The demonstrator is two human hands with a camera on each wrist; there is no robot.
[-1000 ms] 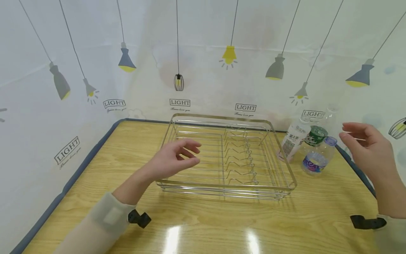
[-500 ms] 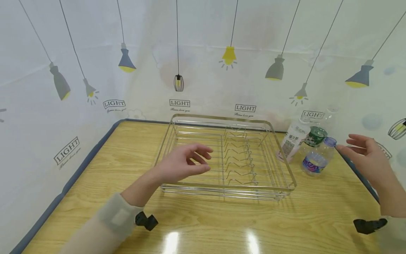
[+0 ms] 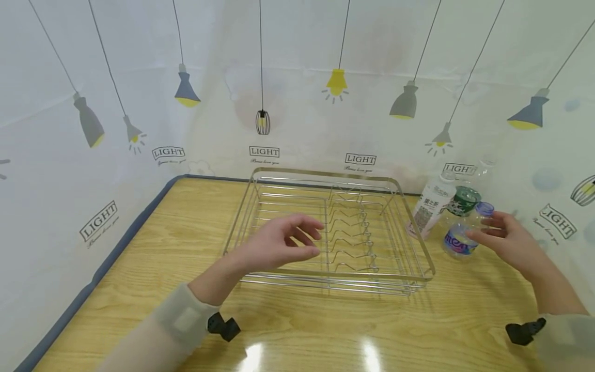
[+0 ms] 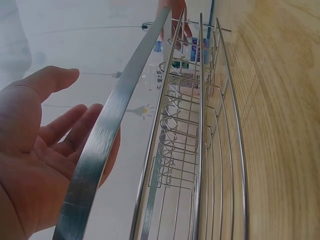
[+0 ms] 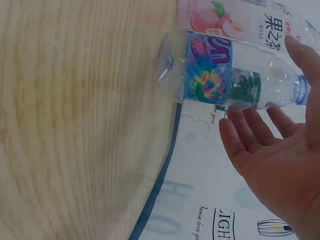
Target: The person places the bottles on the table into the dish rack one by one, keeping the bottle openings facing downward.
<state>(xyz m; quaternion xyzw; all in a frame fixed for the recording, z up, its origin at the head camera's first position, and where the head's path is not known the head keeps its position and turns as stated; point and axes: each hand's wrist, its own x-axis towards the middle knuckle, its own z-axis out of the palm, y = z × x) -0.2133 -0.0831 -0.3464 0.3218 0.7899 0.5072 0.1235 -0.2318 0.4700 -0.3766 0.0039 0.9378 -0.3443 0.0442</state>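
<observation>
My right hand [image 3: 509,243] is at a small clear plastic bottle [image 3: 457,243] with a purple cap ring and a colourful label. Its thumb lies on the near side and its loosely bent fingers on the far side. In the right wrist view the fingers come up close to the bottle [image 5: 207,70]; whether they touch it is hard to tell. A wire dish rack [image 3: 353,275] stands in the middle of the table. Over its left front part hovers my left hand [image 3: 279,243], fingers relaxed and holding nothing. The left wrist view has that hand [image 4: 45,145] beside the rack's flat metal rim.
Beside the clear bottle stand a bottle with a white and pink label [image 3: 429,206] and a bottle with a green label [image 3: 466,199]. Behind the wooden table [image 3: 297,325] hangs a white curtain [image 3: 297,62] with printed lamps, its blue edging along the tabletop.
My right hand has moved down and left to the clear bottle. My left hand has drifted right over the rack. The bottles and rack stay where they were.
</observation>
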